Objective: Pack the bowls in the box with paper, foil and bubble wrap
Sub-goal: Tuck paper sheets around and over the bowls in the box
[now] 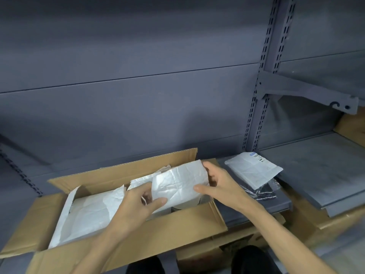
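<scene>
Head view: both forearms reached forward and down into the open cardboard box (183, 232), which sat on a grey shelf (316, 175); left hand (138, 202) came in from lower left, fingers curled, thumb on top, pinching the lower left edge of a crumpled white paper sheet (179, 184); right hand (219, 184) came in from the right, thumb on the sheet's front right edge, fingers wrapped behind its upper right corner; so both grips were closed on the same sheet, held between the hands over the right half of the box; sheet draped over a round pale object (185, 205), only its lower rim showing beneath the paper; likely a bowl, couldn't confirm.

Left half of the box held more white paper (88, 212), lying loose and crumpled against the left wall; box flaps were folded outward on all sides.

Right of the box, on the shelf: a flat white packet (254, 171) lying across a dark pad (264, 191), with a clear crinkled film (273, 184) at its lower right edge; packet had a small blue label and dark print at its top corner, too blurred to read; no other legible writing.

Behind: grey panel wall, slotted upright (262, 76) with a bracket (308, 93).
</scene>
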